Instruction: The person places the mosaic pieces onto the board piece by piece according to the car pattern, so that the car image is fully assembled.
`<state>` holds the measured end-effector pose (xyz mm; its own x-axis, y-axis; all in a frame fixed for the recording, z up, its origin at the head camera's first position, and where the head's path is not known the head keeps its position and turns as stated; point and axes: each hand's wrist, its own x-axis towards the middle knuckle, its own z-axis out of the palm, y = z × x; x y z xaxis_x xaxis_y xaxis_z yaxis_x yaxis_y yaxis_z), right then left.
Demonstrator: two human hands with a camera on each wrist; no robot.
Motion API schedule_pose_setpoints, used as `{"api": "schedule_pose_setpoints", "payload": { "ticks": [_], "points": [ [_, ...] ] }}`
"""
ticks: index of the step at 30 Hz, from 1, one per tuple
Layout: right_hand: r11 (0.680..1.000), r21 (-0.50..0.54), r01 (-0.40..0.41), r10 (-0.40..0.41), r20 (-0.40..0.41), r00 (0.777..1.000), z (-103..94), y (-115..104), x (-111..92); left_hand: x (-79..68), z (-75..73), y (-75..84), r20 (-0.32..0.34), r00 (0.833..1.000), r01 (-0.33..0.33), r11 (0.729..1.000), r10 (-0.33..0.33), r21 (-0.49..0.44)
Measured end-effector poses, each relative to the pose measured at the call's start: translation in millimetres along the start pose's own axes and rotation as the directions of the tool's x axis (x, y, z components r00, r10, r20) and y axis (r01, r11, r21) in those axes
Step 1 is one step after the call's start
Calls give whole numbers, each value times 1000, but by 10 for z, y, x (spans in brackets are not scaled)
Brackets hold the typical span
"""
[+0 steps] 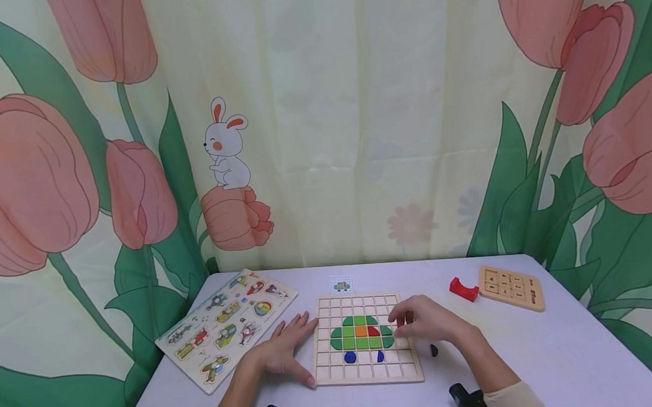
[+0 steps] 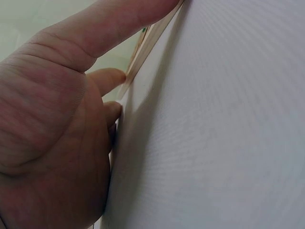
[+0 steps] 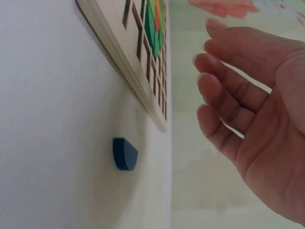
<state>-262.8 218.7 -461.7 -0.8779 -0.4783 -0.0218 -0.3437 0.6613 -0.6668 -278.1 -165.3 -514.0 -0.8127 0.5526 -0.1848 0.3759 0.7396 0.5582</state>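
Observation:
A wooden grid board (image 1: 369,378) lies on the table between both hands. Green, orange and red pieces form a domed shape in its cells, with a blue round (image 1: 350,357) and a blue half-round piece (image 1: 380,356) below. My left hand (image 1: 284,349) rests along the board's left side, fingers spread, thumb at the near left corner. Over the right edge hovers my right hand (image 1: 425,319), its fingers loosely bent; the right wrist view shows nothing in them. Just right of the board, under that hand, a dark blue half-round block (image 3: 125,154) lies on the table.
Behind the board is a small pattern card (image 1: 341,285). A picture puzzle board (image 1: 227,328) lies at the left. Back right are a red block with a curved notch (image 1: 464,289) and a wooden number board (image 1: 512,288). A printed curtain (image 1: 322,135) hangs behind the table.

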Motion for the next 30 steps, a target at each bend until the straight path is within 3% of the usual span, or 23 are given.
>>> {"api": "schedule_pose_setpoints", "payload": {
  "ticks": [5,22,30],
  "points": [
    [1000,-5,-14,14,-6,1000,-66,56,-37,-5,-3,6,-1,1000,2,1000,-2,-3],
    [992,5,-126,125,101,987,-255,227,-199,11,10,-19,-6,1000,1,1000,-1,1],
    [992,1,-129,127,150,980,-303,334,-269,18,17,-29,-5,1000,-1,1000,1,8]
  ]
}}
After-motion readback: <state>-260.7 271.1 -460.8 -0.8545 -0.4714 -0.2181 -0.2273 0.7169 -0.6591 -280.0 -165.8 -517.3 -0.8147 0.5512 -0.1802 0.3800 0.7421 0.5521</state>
